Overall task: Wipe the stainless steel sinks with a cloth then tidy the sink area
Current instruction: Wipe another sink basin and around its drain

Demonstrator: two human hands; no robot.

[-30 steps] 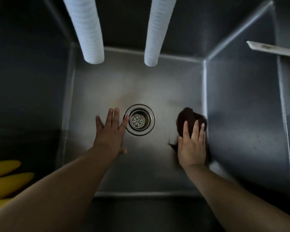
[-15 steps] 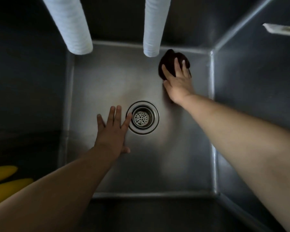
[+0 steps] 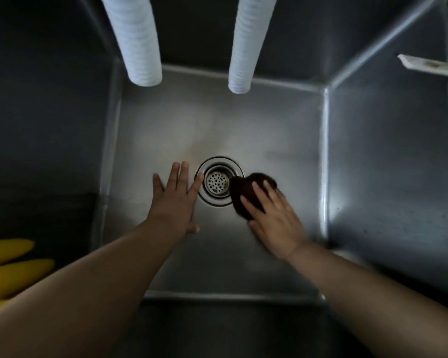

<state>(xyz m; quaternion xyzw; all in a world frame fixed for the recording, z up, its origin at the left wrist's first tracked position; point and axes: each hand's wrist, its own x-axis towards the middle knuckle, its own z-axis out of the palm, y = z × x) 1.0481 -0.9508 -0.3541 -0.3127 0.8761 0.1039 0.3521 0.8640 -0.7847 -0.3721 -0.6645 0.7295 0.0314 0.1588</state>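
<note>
I look straight down into a deep stainless steel sink (image 3: 269,125). A round drain strainer (image 3: 217,183) sits in the middle of its floor. My right hand (image 3: 272,218) presses a dark brown cloth (image 3: 246,192) flat on the floor just right of the drain, fingers stretched over it. The cloth overlaps the drain's right rim. My left hand (image 3: 175,200) rests flat on the sink floor left of the drain, fingers spread, its index fingertip at the drain ring.
Two white ribbed hoses (image 3: 137,40) (image 3: 247,42) hang into the sink from the back. Yellow rubber glove fingers (image 3: 13,270) lie outside the left wall. A white strip (image 3: 429,64) crosses the partition at the upper right.
My right hand has swept the cloth from the far right corner of the sink floor back down to the drain's right side. My left hand has stayed in place.
</note>
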